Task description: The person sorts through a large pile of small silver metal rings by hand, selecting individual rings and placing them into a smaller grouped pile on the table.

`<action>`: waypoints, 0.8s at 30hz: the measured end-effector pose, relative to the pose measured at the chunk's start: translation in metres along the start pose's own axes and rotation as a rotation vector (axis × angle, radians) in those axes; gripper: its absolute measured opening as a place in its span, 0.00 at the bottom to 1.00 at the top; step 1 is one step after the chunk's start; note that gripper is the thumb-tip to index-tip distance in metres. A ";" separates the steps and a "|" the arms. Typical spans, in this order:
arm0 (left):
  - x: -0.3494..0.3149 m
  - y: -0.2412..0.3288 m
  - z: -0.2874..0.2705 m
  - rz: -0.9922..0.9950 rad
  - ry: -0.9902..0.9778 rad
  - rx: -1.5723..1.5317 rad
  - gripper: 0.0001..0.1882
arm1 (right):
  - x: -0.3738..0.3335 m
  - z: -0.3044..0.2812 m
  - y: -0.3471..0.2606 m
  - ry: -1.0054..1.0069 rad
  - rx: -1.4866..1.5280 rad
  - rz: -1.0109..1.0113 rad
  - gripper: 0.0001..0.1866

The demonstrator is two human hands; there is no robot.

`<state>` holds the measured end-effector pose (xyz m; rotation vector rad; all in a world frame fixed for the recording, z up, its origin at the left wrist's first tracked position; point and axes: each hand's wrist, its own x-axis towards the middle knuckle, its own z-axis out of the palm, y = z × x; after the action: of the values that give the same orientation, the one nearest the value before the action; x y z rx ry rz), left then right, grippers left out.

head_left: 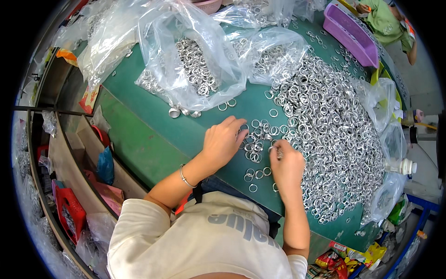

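A small loose group of silver metal rings lies on the green table between my two hands. My left hand is at the left side of this group, thumb and forefinger curled about a ring at its edge. On the other side, my right hand is closed with several rings pinched in its fingers; its palm faces down and hides part of them. Right beside it spreads a large heap of similar rings. A few single rings lie nearer to me.
Clear plastic bags of rings stand at the far side of the green table. A purple basket sits far right, near another person. Shelves with a red basket flank the left; a white-capped bottle is at right.
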<state>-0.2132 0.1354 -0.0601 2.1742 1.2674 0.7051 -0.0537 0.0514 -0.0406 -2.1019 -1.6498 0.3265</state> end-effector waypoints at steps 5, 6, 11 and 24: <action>0.008 -0.002 -0.004 0.083 -0.028 -0.081 0.10 | -0.003 -0.025 0.025 -0.197 1.607 0.411 0.07; 0.014 -0.001 -0.004 0.117 -0.053 -0.085 0.10 | -0.001 -0.026 0.024 -0.189 1.741 0.400 0.07; 0.044 0.004 0.009 0.253 -0.213 -0.009 0.08 | 0.018 -0.020 0.033 -0.143 1.593 0.484 0.07; 0.048 0.008 0.008 0.111 -0.246 -0.269 0.06 | 0.038 -0.004 0.011 0.023 -0.060 0.015 0.04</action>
<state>-0.1826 0.1728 -0.0521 2.0461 0.8792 0.5922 -0.0332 0.0849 -0.0395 -2.1549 -1.6509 0.2599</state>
